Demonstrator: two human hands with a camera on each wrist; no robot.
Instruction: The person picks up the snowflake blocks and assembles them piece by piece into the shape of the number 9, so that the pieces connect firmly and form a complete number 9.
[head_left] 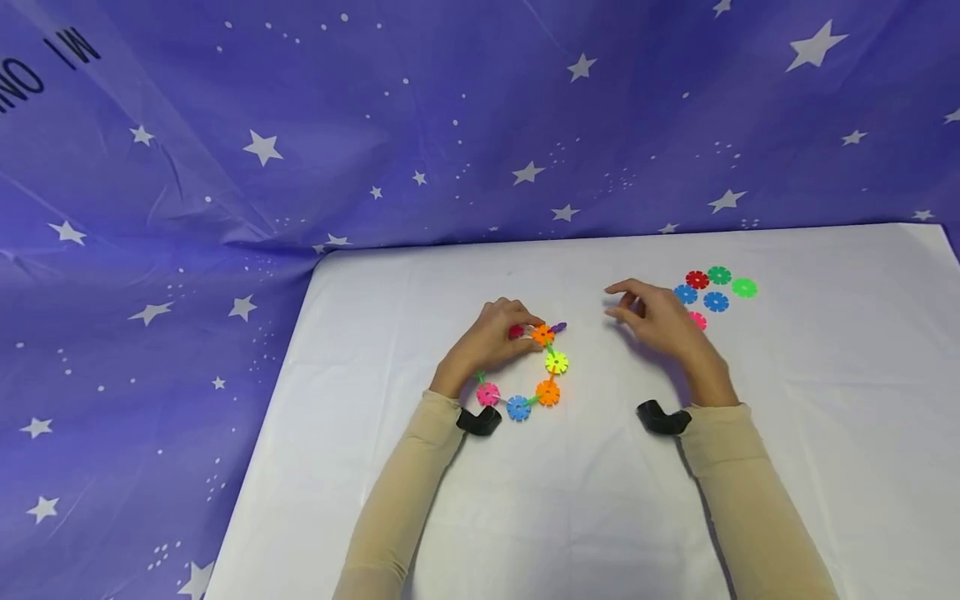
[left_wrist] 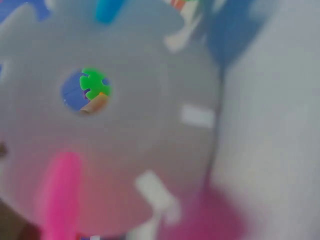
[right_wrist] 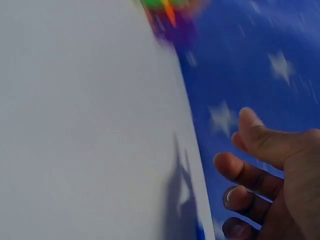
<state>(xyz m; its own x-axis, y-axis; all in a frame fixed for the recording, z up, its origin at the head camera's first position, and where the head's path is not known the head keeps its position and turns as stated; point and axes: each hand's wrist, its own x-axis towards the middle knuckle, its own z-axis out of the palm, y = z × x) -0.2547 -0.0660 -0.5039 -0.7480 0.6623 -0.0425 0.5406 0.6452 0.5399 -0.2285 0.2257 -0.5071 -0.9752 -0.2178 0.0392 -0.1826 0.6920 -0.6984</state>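
Linking seems the step in hand: the left hand (head_left: 491,337) pinches the chain of discs (head_left: 548,392) over the counter (head_left: 585,508), and the next move probably calls for the right hand (head_left: 662,322) (fingers parted, empty) to fetch a loose disc (head_left: 712,301).

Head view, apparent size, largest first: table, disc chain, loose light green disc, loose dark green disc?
1. Table
2. Disc chain, partly hidden by the left hand
3. Light green disc and dark green disc: look alike, not ranked
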